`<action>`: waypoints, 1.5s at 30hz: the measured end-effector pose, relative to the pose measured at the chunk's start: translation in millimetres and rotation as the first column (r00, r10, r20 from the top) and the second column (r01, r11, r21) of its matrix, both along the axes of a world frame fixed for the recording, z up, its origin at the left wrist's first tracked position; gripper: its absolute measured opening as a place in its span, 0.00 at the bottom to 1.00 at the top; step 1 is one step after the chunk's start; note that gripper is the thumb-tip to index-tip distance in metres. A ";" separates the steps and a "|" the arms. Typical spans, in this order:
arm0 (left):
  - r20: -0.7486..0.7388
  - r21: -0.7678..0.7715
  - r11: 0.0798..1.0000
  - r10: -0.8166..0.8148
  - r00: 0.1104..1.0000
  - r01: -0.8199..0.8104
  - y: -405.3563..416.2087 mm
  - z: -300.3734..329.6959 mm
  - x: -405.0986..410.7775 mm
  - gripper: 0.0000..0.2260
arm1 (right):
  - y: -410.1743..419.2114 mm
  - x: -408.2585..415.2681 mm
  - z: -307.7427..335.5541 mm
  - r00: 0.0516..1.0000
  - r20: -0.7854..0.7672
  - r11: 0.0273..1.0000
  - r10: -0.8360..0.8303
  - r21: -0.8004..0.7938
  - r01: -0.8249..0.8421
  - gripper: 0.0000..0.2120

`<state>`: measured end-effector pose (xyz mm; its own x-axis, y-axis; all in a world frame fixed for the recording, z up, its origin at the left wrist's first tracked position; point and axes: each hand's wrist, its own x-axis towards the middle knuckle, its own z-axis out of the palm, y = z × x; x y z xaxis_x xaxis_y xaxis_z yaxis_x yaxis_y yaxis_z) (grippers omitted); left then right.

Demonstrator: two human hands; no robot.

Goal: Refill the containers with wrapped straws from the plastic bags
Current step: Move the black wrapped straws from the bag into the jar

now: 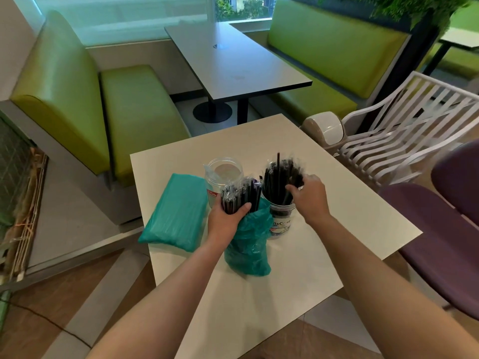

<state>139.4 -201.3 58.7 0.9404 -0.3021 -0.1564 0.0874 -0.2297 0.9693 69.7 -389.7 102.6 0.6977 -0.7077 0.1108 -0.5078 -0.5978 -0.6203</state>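
Two clear jars stand near the middle of the pale worktop (337, 193). The right jar (281, 218) is crowded with black wrapped straws (281, 177) standing upright, their tops well above its rim, one poking higher than the rest. The left jar (220, 177), just behind and to the left, shows only a bit of clear wrapper at its rim; otherwise it looks empty. In front of the jars an opened teal bag (247, 244) stands crumpled on the worktop, with a bundle of wrapped straws (239, 193) sticking up out of its mouth. A second teal bag (176, 211), full and closed, lies flat to the left, touching the left jar's side.

The left hand (228, 213) reaches in from below, its grip clenched around the bundle where it leaves the bag, thumb across the front. The right hand (309, 195) is raised beside the right jar, wrist bent, fingers curled onto the straws there and pinching some near their tops.
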 end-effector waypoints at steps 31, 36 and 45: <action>-0.042 -0.030 0.999 0.017 0.999 -0.018 2.2 1.9 3.0 0.28 | -5.7 20.5 -3.2 0.986 0.047 0.952 0.162 -0.271 -0.143 0.28; -0.032 -0.023 0.999 0.024 0.999 -0.025 3.0 1.9 2.3 0.29 | -6.5 28.6 2.6 0.975 0.036 0.962 0.219 -0.177 -0.210 0.25; -0.021 -0.002 1.000 0.025 0.999 -0.025 1.9 3.2 1.7 0.29 | -4.2 41.0 6.5 0.980 -0.140 0.947 0.139 -0.269 -0.173 0.44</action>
<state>141.1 -199.3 61.9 0.9441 -0.2790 -0.1755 0.1134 -0.2248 0.9678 110.7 -394.0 109.1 0.8171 -0.5414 0.1979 -0.4535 -0.8157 -0.3590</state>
